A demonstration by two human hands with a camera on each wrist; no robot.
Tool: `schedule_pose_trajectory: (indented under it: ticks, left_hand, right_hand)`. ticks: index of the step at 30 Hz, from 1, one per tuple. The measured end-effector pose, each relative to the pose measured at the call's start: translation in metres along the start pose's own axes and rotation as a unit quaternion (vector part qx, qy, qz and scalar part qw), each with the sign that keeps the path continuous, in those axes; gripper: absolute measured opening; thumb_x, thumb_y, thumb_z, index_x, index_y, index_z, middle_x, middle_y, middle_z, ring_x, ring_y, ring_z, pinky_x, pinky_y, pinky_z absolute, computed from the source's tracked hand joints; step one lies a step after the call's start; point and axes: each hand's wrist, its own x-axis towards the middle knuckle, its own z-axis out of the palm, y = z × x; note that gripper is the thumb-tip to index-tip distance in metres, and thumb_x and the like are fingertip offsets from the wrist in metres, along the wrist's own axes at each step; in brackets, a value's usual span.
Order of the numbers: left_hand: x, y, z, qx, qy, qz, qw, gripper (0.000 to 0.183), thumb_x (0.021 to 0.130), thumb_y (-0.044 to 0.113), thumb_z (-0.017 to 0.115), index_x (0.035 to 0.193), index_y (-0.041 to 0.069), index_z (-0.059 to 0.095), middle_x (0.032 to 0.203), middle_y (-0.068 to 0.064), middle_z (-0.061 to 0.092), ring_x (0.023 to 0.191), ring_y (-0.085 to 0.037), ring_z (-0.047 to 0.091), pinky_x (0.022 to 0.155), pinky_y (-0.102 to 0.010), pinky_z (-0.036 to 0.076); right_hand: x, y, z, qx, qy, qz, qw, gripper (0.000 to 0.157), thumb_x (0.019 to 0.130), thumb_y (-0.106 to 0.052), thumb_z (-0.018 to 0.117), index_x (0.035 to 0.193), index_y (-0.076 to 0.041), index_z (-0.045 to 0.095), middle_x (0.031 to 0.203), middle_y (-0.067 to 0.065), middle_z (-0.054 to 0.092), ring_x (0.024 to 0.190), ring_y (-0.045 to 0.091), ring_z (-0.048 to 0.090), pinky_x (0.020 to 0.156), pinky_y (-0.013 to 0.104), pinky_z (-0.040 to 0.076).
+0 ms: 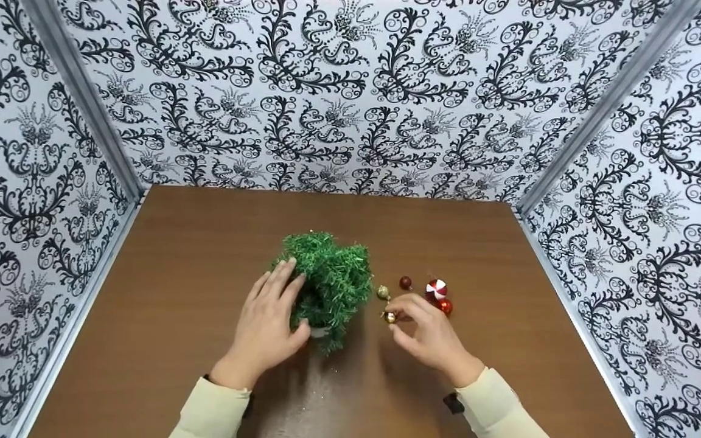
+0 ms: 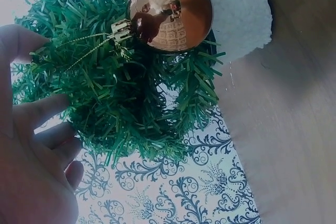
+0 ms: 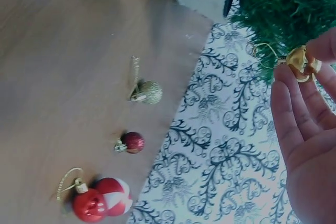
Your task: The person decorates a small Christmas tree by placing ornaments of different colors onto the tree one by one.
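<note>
A small green artificial Christmas tree [image 1: 341, 274] stands on the table, its white base [image 2: 241, 17] partly visible. My left hand [image 1: 265, 325] rests against the tree's left side, fingers spread and fairly straight on the branches. A shiny copper bauble [image 2: 173, 11] with a gold cord hangs on the tree in the left wrist view; the head view hides it. Right of the tree, my right hand [image 1: 429, 334] pinches a small shiny gold bauble [image 3: 302, 64] between thumb and fingertips. Its cord loop [image 3: 264, 55] extends toward the greenery, above the table.
Near the right hand lie a pale gold glittery bauble [image 1: 383, 292], a dark red bauble [image 1: 405, 282], a red-and-white bauble [image 1: 436, 288] and a shiny red bauble [image 1: 445, 306]. Patterned walls [image 1: 326, 121] enclose the brown table [image 1: 204, 243] at the back and both sides.
</note>
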Motion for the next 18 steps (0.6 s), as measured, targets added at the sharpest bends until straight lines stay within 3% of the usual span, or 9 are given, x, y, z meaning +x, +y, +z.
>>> schedule_pose_trajectory:
  ticks: [7, 10, 13, 18]
  left_hand:
    - [0.002, 0.003, 0.004, 0.009, 0.014, 0.02, 0.9997, 0.06, 0.078, 0.029, 0.068, 0.132, 0.003, 0.06, 0.155, -0.016, 0.037, 0.144, -0.031, 0.031, 0.116, -0.048, 0.023]
    - [0.003, 0.006, 0.004, 0.008, 0.024, 0.029, 0.9993, 0.059, 0.078, 0.028, 0.069, 0.131, 0.004, 0.062, 0.154, -0.016, 0.039, 0.143, -0.031, 0.033, 0.115, -0.048, 0.024]
    - [0.004, 0.009, 0.006, 0.002, 0.052, 0.045, 0.9976, 0.054, 0.075, 0.026, 0.071, 0.124, 0.006, 0.065, 0.146, -0.017, 0.048, 0.139, -0.032, 0.04, 0.113, -0.049, 0.028]
    - [0.007, 0.016, 0.009, -0.019, 0.111, 0.08, 0.9904, 0.031, 0.071, 0.023, 0.076, 0.098, 0.011, 0.069, 0.12, -0.011, 0.063, 0.122, -0.03, 0.055, 0.107, -0.049, 0.036]
  right_hand:
    - [0.008, -0.015, 0.0, 0.013, 0.013, -0.024, 1.0, 0.031, 0.081, 0.001, 0.076, 0.11, -0.008, 0.066, 0.112, -0.001, 0.062, 0.091, 0.01, 0.064, 0.071, 0.034, 0.058]
    - [0.013, -0.022, 0.0, 0.02, 0.017, -0.046, 0.999, 0.032, 0.081, 0.002, 0.074, 0.111, -0.008, 0.065, 0.113, -0.002, 0.062, 0.094, 0.012, 0.064, 0.073, 0.03, 0.057]
    - [0.018, -0.03, 0.001, 0.023, 0.019, -0.071, 0.997, 0.033, 0.082, 0.001, 0.072, 0.113, -0.008, 0.065, 0.114, -0.001, 0.063, 0.096, 0.013, 0.063, 0.077, 0.023, 0.055]
    - [0.025, -0.04, 0.005, 0.038, 0.021, -0.098, 0.994, 0.035, 0.081, 0.001, 0.073, 0.114, -0.007, 0.065, 0.115, 0.003, 0.063, 0.101, 0.017, 0.064, 0.082, 0.023, 0.053]
